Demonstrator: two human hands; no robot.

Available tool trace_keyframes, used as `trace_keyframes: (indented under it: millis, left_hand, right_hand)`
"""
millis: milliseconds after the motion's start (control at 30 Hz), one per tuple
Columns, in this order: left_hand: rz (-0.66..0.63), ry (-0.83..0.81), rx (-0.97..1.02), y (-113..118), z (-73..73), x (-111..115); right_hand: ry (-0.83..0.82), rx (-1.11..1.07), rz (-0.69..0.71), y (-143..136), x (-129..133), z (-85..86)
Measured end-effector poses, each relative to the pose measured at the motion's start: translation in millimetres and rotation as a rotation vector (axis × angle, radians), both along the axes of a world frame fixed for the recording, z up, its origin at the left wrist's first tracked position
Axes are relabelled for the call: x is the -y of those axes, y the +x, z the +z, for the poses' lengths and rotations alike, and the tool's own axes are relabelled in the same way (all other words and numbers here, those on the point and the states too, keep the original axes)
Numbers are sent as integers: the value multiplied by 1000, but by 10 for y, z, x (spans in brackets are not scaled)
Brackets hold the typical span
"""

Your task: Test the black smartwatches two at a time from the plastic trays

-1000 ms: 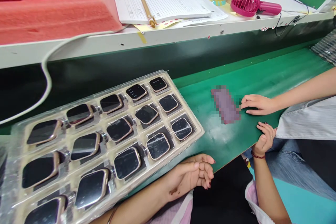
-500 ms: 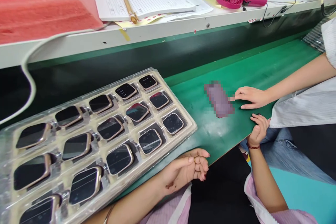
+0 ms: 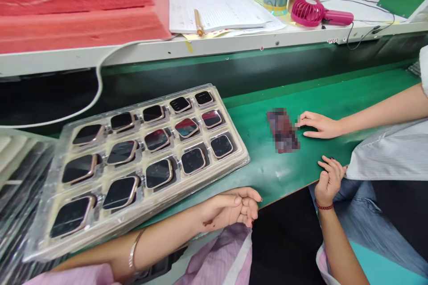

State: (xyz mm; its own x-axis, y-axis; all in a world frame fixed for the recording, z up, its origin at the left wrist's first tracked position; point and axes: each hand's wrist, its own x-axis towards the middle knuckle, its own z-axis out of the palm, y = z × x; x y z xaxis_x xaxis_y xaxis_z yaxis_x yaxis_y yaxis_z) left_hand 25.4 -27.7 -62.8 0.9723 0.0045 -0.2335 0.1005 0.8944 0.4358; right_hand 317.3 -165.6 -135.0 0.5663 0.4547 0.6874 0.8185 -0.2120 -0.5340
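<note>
My left hand (image 3: 230,207) rests palm up at the table's front edge, its fingers loosely curled and apart, with nothing in them. Just beyond that forearm lies a clear plastic tray (image 3: 242,160) with watch-like pieces in its pockets, each with a black screen and gold-toned rim. My right hand (image 3: 329,182) is raised by the table edge, holding nothing, its fingers partly spread. It is close to the sleeve of a co-worker. The co-worker's hand (image 3: 319,125) reaches a blurred-out phone-like object (image 3: 283,131) on the green table (image 3: 267,171).
A white shelf (image 3: 214,51) runs along the back, bearing red foam (image 3: 80,9), a notebook (image 3: 227,11), a pen (image 3: 198,22), a pink hand-held fan (image 3: 307,12) and two cups. A white cable (image 3: 99,80) hangs at left. More stacked trays (image 3: 20,200) stand at far left.
The view has swung up and to the left, showing more of the shelf and the stacked trays. Both my hands keep nearly the same pose; the co-worker's hand stays by the blurred object.
</note>
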Motion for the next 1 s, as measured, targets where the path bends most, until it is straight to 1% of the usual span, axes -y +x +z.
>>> trace_keyframes:
  millis: [200, 400, 500, 667, 733, 767, 800, 833, 867, 900, 933, 1000]
  left_hand:
    - [-25, 39, 20, 43, -15, -9]
    - [-38, 49, 35, 104, -39, 16]
    - [-37, 57, 32, 113, -33, 21]
    - [-28, 73, -4, 99, 30, 28]
    - [-13, 79, -16, 89, 46, 49]
    - [-3, 77, -19, 83, 48, 65]
    - [7, 73, -19, 78, 44, 84]
    - [13, 65, -14, 74, 34, 102]
    - [28, 55, -13, 72, 18, 116]
    - [38, 55, -11, 72, -3, 125]
    - [52, 63, -11, 72, -27, 128]
    - [88, 76, 5, 69, -69, 119]
  right_hand:
    - [-45, 43, 78, 106, 82, -45]
    - [-42, 52, 144, 136, 109, -56]
    - [-27, 47, 142, 115, 100, -63]
    - [-46, 43, 134, 60, 128, -134]
    - [-70, 33, 117, 39, 126, -91]
    - [-98, 20, 122, 32, 110, -16]
    - [-127, 0, 142, 27, 87, 107]
    - [-149, -19, 169, 22, 64, 283]
    - [-166, -36, 230, 12, 53, 510]
    - [-144, -58, 272, -6, 65, 776]
    - [-93, -57, 295, -38, 110, 1063]
    - [26, -30, 332, -146, 291, 1606]
